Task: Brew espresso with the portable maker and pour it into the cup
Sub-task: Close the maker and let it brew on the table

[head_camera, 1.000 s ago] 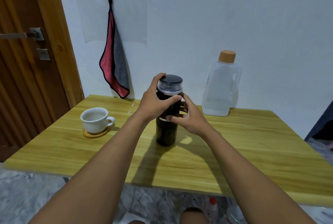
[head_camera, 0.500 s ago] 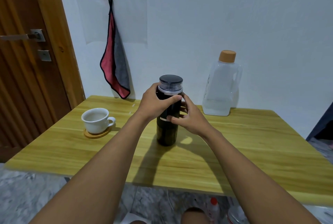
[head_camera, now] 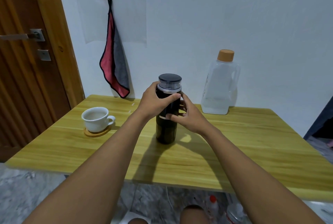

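Observation:
The black portable espresso maker (head_camera: 165,132) stands upright in the middle of the wooden table (head_camera: 234,151), topped by a dark lid over a clear ring. My left hand (head_camera: 155,102) grips its upper body just below that ring, thumb across the front. My right hand (head_camera: 187,115) holds the middle of the body from the right, thumb tip on the front near a pale band. A white cup (head_camera: 96,118) with a pale inside sits on a round wooden coaster (head_camera: 97,132) at the left of the table.
A clear plastic jug (head_camera: 219,86) with an orange cap stands at the back right against the wall. A red and grey cloth (head_camera: 114,72) hangs from a wall hook at the back left. A wooden door (head_camera: 23,61) is on the left. Bottles lie on the floor under the table's near edge.
My left hand has slid slightly down from the lid area to just below the clear ring. The maker stays in place, and my right hand has barely moved.

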Demonstrator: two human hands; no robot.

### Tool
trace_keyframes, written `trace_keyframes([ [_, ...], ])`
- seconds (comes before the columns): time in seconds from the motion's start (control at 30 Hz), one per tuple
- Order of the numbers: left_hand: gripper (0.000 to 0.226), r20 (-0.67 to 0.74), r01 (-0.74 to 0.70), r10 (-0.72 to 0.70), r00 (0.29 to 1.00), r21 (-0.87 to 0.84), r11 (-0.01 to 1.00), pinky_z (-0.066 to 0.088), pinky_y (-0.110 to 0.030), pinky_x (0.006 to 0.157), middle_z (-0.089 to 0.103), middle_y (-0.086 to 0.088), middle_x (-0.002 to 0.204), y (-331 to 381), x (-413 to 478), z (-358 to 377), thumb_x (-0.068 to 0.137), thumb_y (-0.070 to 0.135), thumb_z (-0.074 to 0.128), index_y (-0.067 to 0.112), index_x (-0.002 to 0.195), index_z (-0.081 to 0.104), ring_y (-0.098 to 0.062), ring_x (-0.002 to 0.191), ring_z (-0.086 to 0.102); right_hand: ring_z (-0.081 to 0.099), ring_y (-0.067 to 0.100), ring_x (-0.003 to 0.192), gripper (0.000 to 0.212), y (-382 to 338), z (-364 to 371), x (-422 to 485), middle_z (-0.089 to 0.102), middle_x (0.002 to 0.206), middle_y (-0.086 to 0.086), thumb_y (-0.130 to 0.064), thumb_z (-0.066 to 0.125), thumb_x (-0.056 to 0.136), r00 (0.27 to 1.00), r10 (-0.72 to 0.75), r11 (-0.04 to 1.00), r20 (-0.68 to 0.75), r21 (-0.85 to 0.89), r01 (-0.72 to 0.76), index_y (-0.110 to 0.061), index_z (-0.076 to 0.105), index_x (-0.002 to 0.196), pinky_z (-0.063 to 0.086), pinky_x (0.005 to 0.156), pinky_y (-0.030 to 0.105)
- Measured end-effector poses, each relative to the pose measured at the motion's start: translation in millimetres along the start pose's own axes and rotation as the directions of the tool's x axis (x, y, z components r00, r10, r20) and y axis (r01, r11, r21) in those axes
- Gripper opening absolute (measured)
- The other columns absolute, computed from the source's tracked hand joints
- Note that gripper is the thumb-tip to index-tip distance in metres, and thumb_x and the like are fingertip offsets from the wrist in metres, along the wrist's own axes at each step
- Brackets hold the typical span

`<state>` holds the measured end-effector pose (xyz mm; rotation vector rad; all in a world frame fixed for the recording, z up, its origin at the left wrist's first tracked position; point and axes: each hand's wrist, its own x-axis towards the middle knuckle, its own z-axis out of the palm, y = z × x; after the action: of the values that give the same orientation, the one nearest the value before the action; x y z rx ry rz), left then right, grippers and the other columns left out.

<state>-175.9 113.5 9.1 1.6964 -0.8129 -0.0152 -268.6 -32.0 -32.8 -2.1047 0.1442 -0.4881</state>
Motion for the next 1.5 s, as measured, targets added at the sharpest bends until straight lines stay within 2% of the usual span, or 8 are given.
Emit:
trace_keyframes([
  [0.17,0.048,0.026,-0.038,0.039,0.999,-0.021,0.999,0.046,-0.003,0.076,0.064,0.024,0.115,-6.9,-7.2,0.6,0.085,0.042,0.081,0.034,0.126,0.055,0.024,0.098,0.057,0.046,-0.001,0.133,0.081,9.7,14.5,-11.0,0.050,0.135,-0.031,-0.053,0.077,0.078,0.999,0.019,0.999,-0.042,0.032,-0.018,-0.067,0.027,0.140,0.040,0.104,0.021],
  [0.37,0.076,0.016,0.039,-0.039,0.999,-0.001,0.999,0.044,-0.037,0.108,0.044,0.005,0.155,-52.1,-43.7,-0.6,0.096,0.060,0.058,0.028,0.159,0.031,-0.006,0.133,0.047,0.038,0.005,0.143,0.079,46.0,28.1,-44.3,0.040,0.158,-0.009,-0.063,0.059,0.088,0.987,0.143,0.987,-0.079,0.081,-0.137,-0.043,0.026,0.156,0.037,0.108,0.029],
  [0.6,0.055,-0.011,0.155,-0.171,0.985,0.485,0.861,0.042,-0.042,0.106,0.048,-0.004,0.153,-110.7,-74.7,-10.0,0.103,0.048,0.051,0.022,0.151,0.045,-0.023,0.135,0.049,0.033,0.022,0.148,0.065,77.7,31.9,-50.3,0.034,0.162,-0.001,-0.056,0.046,0.100,0.951,0.289,0.900,-0.112,-0.307,-0.310,-0.027,0.033,0.156,0.033,0.118,0.048],
  [0.7,0.057,-0.015,0.186,-0.224,0.975,0.615,0.766,0.031,-0.055,0.118,0.050,-0.007,0.151,-121.3,-77.9,-10.7,0.101,0.050,0.051,0.020,0.149,0.049,-0.026,0.141,0.044,0.032,0.020,0.149,0.061,83.8,38.1,-53.0,0.036,0.161,0.000,-0.053,0.043,0.102,0.962,0.245,0.844,-0.121,-0.462,-0.273,-0.023,0.038,0.154,0.022,0.124,0.043],
  [0.87,0.054,0.002,0.150,-0.218,0.976,0.719,0.678,0.026,-0.053,0.116,0.057,-0.007,0.138,-131.1,-77.4,-6.7,0.099,0.055,0.048,0.016,0.136,0.059,-0.026,0.136,0.045,0.023,0.020,0.152,0.059,89.3,43.5,-47.5,0.032,0.163,0.004,-0.049,0.038,0.104,0.965,0.224,0.759,-0.133,-0.597,-0.259,-0.018,0.039,0.154,0.010,0.124,0.042],
  [0.97,0.061,0.033,0.161,-0.282,0.959,0.756,0.635,0.018,-0.055,0.121,0.044,-0.010,0.155,-131.4,-75.7,-5.8,0.101,0.058,0.041,0.019,0.147,0.050,-0.027,0.149,0.032,0.018,0.021,0.154,0.061,90.7,43.6,-43.8,0.026,0.166,0.004,-0.050,0.035,0.104,0.962,0.244,0.709,-0.121,-0.655,-0.262,-0.017,0.035,0.156,0.009,0.124,0.043],
  [1.17,0.067,0.098,0.164,-0.385,0.918,0.789,0.592,0.002,-0.055,0.127,0.012,-0.009,0.172,-128.3,-75.1,-6.8,0.104,0.059,0.029,0.025,0.162,0.027,-0.027,0.159,0.004,0.012,0.021,0.156,0.062,92.3,45.7,-43.9,0.020,0.168,0.005,-0.051,0.029,0.105,0.956,0.274,0.675,-0.104,-0.688,-0.268,-0.018,0.030,0.158,0.007,0.125,0.044],
  [1.5,0.067,0.100,0.170,-0.417,0.904,0.808,0.564,0.001,-0.054,0.127,0.007,-0.008,0.173,-125.9,-74.4,-7.4,0.104,0.059,0.027,0.027,0.163,0.023,-0.025,0.160,0.002,0.010,0.020,0.156,0.062,92.3,44.6,-43.8,0.017,0.168,0.005,-0.052,0.028,0.105,0.953,0.288,0.673,-0.094,-0.688,-0.271,-0.020,0.029,0.158,0.005,0.125,0.044],
])
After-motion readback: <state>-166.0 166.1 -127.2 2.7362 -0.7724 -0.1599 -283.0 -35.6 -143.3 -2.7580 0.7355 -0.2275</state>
